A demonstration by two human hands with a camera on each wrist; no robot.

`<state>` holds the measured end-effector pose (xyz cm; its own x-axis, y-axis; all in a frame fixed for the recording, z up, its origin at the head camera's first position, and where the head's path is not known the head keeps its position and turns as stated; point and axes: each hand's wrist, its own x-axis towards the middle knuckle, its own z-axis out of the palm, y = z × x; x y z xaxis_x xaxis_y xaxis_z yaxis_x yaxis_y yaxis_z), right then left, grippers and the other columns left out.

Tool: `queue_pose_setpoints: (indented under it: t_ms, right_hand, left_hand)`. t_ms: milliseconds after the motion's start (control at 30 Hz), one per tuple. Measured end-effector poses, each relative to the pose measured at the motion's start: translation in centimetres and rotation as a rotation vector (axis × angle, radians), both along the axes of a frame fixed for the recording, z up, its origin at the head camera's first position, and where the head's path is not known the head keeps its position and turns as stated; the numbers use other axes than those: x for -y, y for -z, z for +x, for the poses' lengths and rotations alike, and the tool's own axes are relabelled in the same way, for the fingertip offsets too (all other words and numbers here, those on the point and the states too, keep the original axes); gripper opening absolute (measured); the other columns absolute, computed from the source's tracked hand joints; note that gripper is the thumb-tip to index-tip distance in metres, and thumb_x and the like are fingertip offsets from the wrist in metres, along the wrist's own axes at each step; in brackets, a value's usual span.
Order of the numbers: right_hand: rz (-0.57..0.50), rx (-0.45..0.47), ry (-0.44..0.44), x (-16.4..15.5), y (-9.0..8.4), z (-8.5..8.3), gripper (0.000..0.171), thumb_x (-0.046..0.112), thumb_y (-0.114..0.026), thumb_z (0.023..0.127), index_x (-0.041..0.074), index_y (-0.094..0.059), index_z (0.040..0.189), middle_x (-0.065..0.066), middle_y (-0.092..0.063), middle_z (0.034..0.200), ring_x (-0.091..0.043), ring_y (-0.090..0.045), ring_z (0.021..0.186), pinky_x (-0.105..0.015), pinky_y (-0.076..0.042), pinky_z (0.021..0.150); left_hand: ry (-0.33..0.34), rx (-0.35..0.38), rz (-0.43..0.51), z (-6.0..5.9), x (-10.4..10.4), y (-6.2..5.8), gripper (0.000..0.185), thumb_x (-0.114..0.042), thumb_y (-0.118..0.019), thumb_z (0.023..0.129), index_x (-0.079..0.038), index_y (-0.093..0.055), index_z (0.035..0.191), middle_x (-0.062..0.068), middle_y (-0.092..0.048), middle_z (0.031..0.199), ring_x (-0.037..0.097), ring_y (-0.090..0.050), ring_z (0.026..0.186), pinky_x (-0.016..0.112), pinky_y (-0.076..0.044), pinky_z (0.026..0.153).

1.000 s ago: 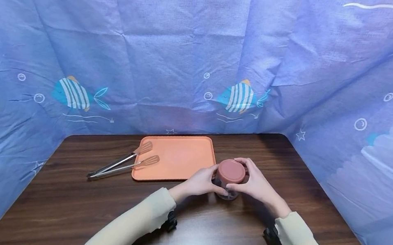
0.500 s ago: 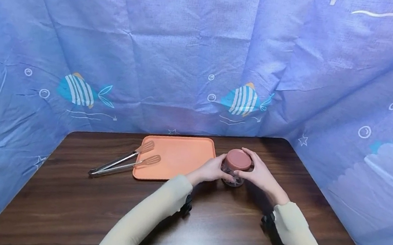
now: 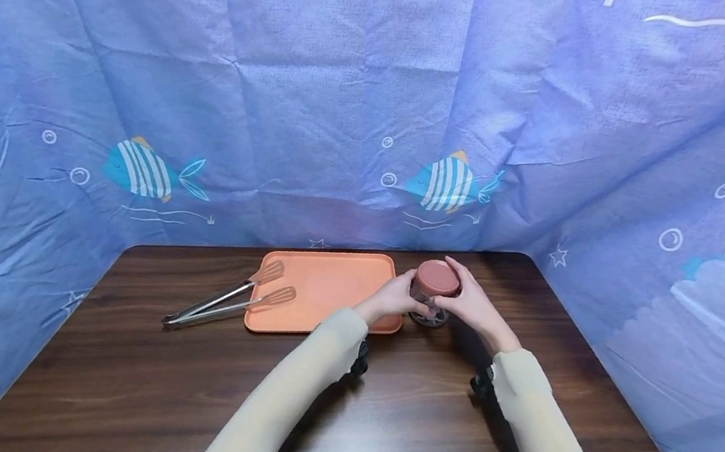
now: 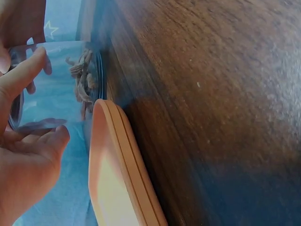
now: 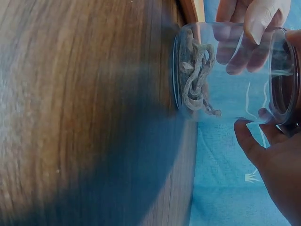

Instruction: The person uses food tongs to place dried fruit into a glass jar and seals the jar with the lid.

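Two cream-sleeved arms stretched forward over one dark wood table (image 3: 129, 379), left hand (image 3: 388, 303) and right hand (image 3: 472, 306) with fingers curled around one clear lidded jar (image 3: 434, 292) standing beside one orange tray (image 3: 321, 282), one pair of tongs (image 3: 225, 303) left of it

Dark wooden worktop (image 3: 379, 411) bare between sleeves and toward near edge: open passage there. Flat orange plastic tray (image 3: 320, 289) lies just left of clear glass jar with reddish-brown lid (image 3: 434, 290), nearly touching; tight gap. Metal tongs with orange tips (image 3: 225, 302) rest partly on tray's left edge. Blue fish-print cloth backdrop (image 3: 324, 99) walls rear, left, right. Right of jar, worktop open up to backdrop.
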<state>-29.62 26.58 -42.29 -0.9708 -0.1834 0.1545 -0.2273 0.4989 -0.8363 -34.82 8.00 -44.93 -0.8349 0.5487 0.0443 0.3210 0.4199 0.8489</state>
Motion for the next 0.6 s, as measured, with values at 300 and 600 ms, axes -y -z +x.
queue_pose_setpoints:
  t_ms: [300,600]
  right_hand:
    - [0.074,-0.034,0.082,-0.1,0.9,-2.5,0.109,0.047,-0.081,0.083,0.012,-0.015,0.163,-0.021,-0.026,0.159,-0.040,-0.037,0.140,-0.057,-0.034,0.111]
    - [0.252,-0.381,0.104,4.8,-6.1,-0.8,0.098,0.062,-0.071,0.086,0.022,-0.024,0.162,-0.004,-0.016,0.168,-0.026,-0.009,0.154,-0.062,-0.017,0.117]
  left_hand:
    - [0.085,-0.162,-0.224,-1.1,4.4,-3.8,0.107,-0.022,-0.085,0.082,-0.002,-0.014,0.161,0.016,-0.024,0.164,0.027,-0.032,0.147,0.036,-0.024,0.119]
    - [-0.138,-0.551,-0.319,0.6,17.2,-12.1,0.086,-0.045,-0.067,0.096,-0.008,-0.024,0.161,0.013,-0.026,0.164,0.034,-0.025,0.150,0.049,-0.018,0.121]
